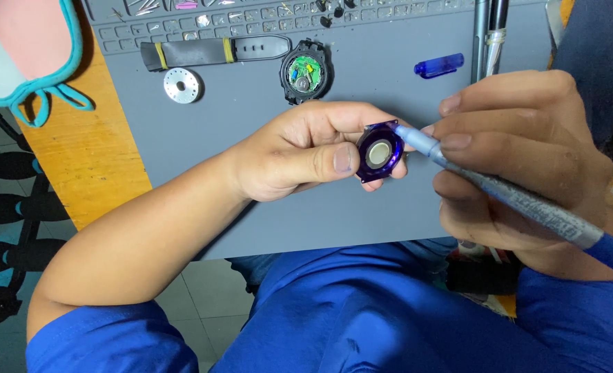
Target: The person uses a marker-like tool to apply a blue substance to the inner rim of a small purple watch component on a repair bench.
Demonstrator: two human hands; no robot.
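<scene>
My left hand (299,152) pinches a small dark purple watch part (379,152) with a pale round centre between thumb and fingers, above the grey work mat (251,200). My right hand (520,159) grips a silver marker pen (500,190), and its blue tip touches the upper right edge of the purple part. Farther back on the mat lies an opened watch case (304,71) showing a green circuit board, attached to a grey strap (210,50) with yellow bands.
A round metal disc (181,85) lies left of the watch case. A blue pen cap (438,65) rests at the back right beside two upright metal tools (489,34). A compartment strip with small parts (251,17) lines the mat's far edge. Wooden table (79,152) shows at left.
</scene>
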